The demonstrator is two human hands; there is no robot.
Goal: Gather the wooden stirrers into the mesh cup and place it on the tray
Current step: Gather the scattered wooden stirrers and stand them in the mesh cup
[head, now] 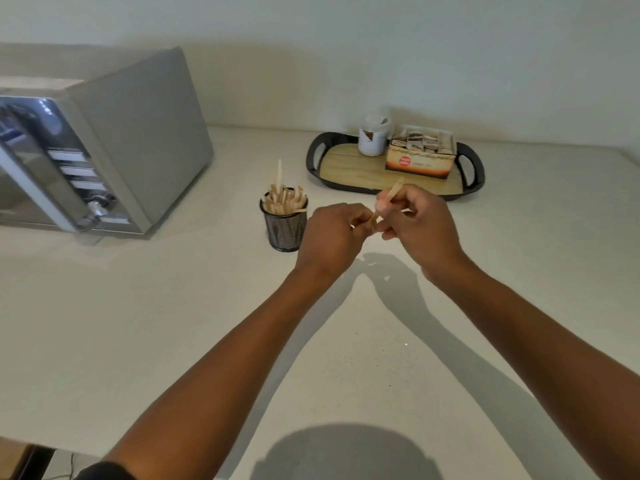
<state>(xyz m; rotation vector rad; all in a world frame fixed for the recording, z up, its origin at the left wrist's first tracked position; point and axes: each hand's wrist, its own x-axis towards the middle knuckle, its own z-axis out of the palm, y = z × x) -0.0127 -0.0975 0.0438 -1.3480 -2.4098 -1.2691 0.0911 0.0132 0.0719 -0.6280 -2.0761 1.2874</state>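
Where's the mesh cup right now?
Head view: mesh cup stands on the counter, left of the left hand, between microwave and tray.

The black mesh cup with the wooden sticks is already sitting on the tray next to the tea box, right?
Not quite. The head view shows the mesh cup of wooden stirrers standing on the counter, left of the tray, not on it. The tea box is on the tray.

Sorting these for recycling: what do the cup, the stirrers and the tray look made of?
Cup: black metal wire mesh, see-through weave. Stirrers: pale, unfinished wood, thin flat sticks. Tray: glossy black rim, probably plastic, with a wood-grain floor, possibly only printed.
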